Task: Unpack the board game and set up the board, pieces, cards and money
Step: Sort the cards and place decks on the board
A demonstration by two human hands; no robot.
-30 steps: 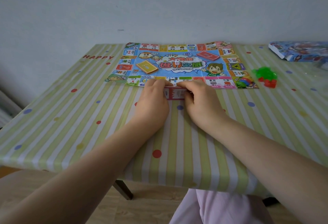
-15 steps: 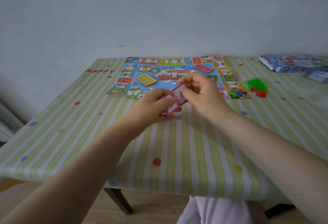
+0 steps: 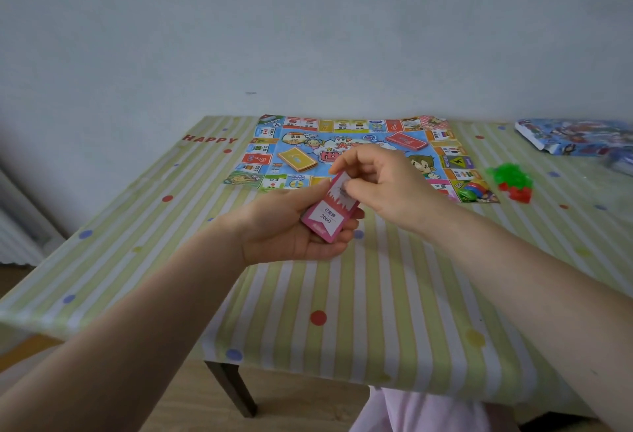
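A small stack of pink-and-white paper cards (image 3: pixel 329 215) sits in the palm of the left hand (image 3: pixel 291 226), whose fingers curl round its lower edge, above the near half of the desk (image 3: pixel 376 294) with its green-and-white striped, dotted cloth. The right hand (image 3: pixel 383 185) pinches the stack's top end between thumb and fingertips. Beyond both hands the colourful square paper game board (image 3: pixel 356 154) lies flat, carrying a yellow card deck (image 3: pixel 297 159) and a red card deck (image 3: pixel 407 141). Green and red plastic pieces (image 3: pixel 512 181) lie just right of the board.
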